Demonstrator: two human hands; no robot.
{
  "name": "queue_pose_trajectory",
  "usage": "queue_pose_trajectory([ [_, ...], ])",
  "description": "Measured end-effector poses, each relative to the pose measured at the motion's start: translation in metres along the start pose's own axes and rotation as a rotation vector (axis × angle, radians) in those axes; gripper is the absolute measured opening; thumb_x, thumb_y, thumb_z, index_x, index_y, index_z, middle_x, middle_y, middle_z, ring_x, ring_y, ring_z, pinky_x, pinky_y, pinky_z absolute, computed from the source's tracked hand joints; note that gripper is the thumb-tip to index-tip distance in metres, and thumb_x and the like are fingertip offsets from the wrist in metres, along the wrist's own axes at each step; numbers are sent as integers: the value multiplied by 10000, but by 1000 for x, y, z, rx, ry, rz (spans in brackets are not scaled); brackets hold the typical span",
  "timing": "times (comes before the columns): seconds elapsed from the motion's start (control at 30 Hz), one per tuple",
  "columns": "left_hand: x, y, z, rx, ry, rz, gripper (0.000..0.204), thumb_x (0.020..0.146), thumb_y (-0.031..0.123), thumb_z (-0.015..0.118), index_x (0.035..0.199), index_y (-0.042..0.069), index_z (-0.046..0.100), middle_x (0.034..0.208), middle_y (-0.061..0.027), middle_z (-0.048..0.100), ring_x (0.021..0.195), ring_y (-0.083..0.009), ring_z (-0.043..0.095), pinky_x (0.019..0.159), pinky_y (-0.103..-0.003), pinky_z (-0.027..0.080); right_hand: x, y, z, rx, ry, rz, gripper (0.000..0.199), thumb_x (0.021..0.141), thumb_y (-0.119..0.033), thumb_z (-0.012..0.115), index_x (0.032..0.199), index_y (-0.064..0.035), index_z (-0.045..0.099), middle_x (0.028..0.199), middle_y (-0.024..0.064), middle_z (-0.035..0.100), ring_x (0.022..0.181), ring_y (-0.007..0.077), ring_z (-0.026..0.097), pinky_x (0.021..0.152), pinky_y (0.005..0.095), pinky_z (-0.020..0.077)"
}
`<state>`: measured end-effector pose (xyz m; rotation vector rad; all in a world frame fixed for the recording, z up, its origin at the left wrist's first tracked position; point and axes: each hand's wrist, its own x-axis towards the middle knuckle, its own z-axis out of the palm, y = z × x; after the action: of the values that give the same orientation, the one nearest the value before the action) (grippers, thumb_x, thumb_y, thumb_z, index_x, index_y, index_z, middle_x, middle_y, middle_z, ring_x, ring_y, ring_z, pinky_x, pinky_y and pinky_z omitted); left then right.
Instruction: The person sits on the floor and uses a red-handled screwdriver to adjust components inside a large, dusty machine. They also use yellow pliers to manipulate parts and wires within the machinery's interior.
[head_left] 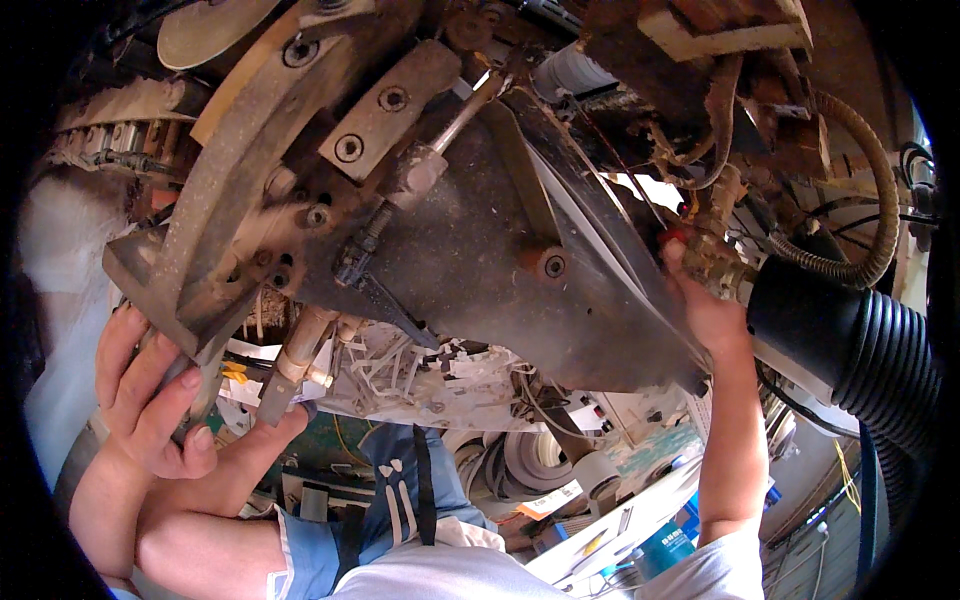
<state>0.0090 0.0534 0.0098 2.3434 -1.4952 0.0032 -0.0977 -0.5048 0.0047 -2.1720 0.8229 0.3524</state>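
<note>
My left hand [155, 405] is at the lower left, its fingers curled around a dark metal part [182, 393] just below the corner of a thick, curved steel arm [205, 225]. Much of what those fingers press on is hidden by the hand. On the right, my right hand [708, 310] reaches up to a brass valve [712, 235], with the fingertips at its red handle [676, 233]. Between my hands spreads a broad, worn metal plate [470, 255]. A threaded rod with a joint [415, 180] runs diagonally across it.
A ribbed black hose [870, 345] joins the fitting beside my right hand. Behind it bends a braided flexible conduit [880, 190]. Paper scraps [400, 375] lie beneath the plate. My bare bent leg [215, 550] is at lower left; tape rolls [520, 465] lie near the bottom middle.
</note>
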Motion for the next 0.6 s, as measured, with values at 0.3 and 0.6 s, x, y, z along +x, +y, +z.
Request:
queue_pose_trajectory([
  [0.3,4,1,2,-14,-10,-9,426,950,336,532,1264,59,603,1379,-230,596,1306,-502,531,1045,-644,453,0,5,-1,-62,44,-36,421,979,-426,735,1188,-69,661,956,-9,662,839,103,600,760,279,507],
  [0.6,5,3,-13,13,-16,1,426,900,322,559,1220,51,638,1351,-233,611,1294,-508,539,1046,-649,452,4,1,-1,-45,2,-37,333,978,-360,744,1126,-70,675,893,-26,656,765,95,584,695,272,483],
])
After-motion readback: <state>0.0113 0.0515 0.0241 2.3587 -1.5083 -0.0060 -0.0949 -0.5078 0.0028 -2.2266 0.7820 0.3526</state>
